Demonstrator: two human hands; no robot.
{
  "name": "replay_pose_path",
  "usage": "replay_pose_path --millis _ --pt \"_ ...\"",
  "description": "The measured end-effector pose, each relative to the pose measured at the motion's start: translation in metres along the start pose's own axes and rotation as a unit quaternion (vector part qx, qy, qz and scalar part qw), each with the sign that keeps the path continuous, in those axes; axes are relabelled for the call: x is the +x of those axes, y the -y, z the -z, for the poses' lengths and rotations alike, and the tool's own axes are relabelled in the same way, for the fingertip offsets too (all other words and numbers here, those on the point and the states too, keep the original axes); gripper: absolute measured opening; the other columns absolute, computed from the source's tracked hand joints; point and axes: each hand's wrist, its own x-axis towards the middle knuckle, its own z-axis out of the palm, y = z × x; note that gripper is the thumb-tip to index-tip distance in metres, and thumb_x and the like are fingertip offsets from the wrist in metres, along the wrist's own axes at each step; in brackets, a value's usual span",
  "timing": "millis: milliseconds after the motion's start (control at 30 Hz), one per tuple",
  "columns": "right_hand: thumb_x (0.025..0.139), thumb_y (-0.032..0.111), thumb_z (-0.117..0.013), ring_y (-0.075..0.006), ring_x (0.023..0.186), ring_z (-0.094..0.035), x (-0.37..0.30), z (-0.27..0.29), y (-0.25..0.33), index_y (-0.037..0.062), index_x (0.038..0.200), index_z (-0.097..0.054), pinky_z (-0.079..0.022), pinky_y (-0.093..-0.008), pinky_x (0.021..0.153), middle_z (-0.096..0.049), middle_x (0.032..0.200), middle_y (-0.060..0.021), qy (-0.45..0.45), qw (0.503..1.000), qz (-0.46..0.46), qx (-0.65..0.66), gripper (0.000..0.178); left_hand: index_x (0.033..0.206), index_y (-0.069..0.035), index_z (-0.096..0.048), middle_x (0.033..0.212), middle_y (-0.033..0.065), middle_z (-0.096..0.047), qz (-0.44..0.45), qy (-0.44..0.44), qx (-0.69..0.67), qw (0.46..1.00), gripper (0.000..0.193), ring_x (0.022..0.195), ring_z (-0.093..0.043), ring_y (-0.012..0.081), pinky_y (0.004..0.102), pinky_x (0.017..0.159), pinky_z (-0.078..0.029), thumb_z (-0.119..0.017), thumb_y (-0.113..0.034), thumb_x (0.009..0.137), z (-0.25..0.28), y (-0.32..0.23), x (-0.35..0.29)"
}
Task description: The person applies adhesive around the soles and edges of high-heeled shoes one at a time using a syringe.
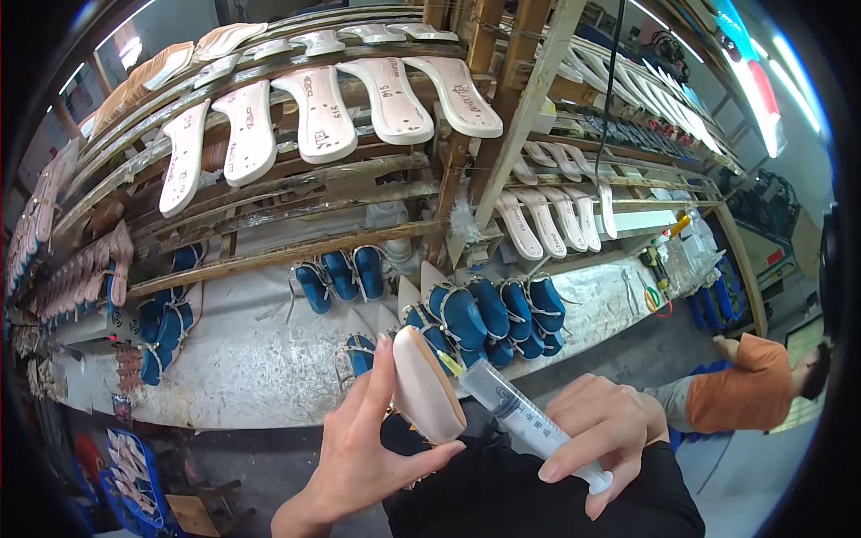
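My left hand is closed round a pale beige shoe, tilted up, its smooth rounded side showing and a tan edge to the right. The fingers and thumb pinch it from the left and below; the rest of the shoe is hidden. In my right hand lies a clear plastic syringe with a yellowish tip. This tip points up and left, close by the tan edge; whether it touches I cannot tell. My thumb and fingers wrap round the syringe near its white plunger end.
Beyond my hands, several blue sandals stand on a worn pale workbench. Wooden racks above hold rows of pale insoles. A green-handled tool lies at the right end. A person in an orange top is on the right.
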Motion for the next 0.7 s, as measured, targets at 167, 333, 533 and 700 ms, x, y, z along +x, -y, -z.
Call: replay_pose_path --millis 167,333,533,700 --pt "0.088 0.038 -0.078 -0.0242 0.056 -0.056 0.007 -0.007 0.001 -0.0047 0.123 -0.067 -0.040 -0.0349 0.048 -0.059 0.072 -0.0085 0.002 1.000 0.017 -0.017 0.056 0.157 0.010 -0.017 0.133 0.0277 -0.061 -0.002 0.000 0.011 1.000 0.130 0.122 -0.064 0.0330 0.0395 0.105 -0.049 -0.098 -0.029 0.062 0.002 0.000 -0.004" --pt "0.088 0.035 -0.078 -0.0248 0.059 -0.058 0.005 -0.012 -0.002 -0.0047 0.127 -0.063 -0.043 -0.0354 0.050 -0.063 0.079 -0.0098 0.022 1.000 0.003 -0.019 0.058 0.157 0.010 -0.016 0.134 0.0275 -0.060 0.007 0.000 0.004 1.000 0.131 0.123 -0.063 0.0328 0.0399 0.105 -0.049 -0.098 -0.027 0.062 0.000 0.003 -0.008" --pt "0.090 0.037 -0.076 -0.0266 0.063 -0.062 -0.002 -0.012 -0.003 -0.0077 0.125 -0.062 -0.047 -0.0359 0.053 -0.068 0.089 -0.0140 0.014 1.000 0.000 0.009 0.059 0.158 0.006 -0.020 0.129 0.0296 -0.060 -0.013 -0.023 -0.041 0.999 0.125 0.116 -0.067 0.0384 0.0432 0.094 -0.056 -0.096 -0.030 0.066 -0.001 0.010 -0.009" --pt "0.091 0.038 -0.075 -0.0278 0.066 -0.064 -0.006 -0.012 -0.006 -0.0093 0.124 -0.062 -0.049 -0.0356 0.054 -0.070 0.094 -0.0167 0.008 0.999 -0.007 0.049 0.059 0.158 0.006 -0.019 0.135 0.0298 -0.058 0.002 -0.017 -0.062 0.998 0.124 0.121 -0.064 0.0376 0.0420 0.098 -0.054 -0.095 -0.030 0.067 0.003 0.011 -0.011"
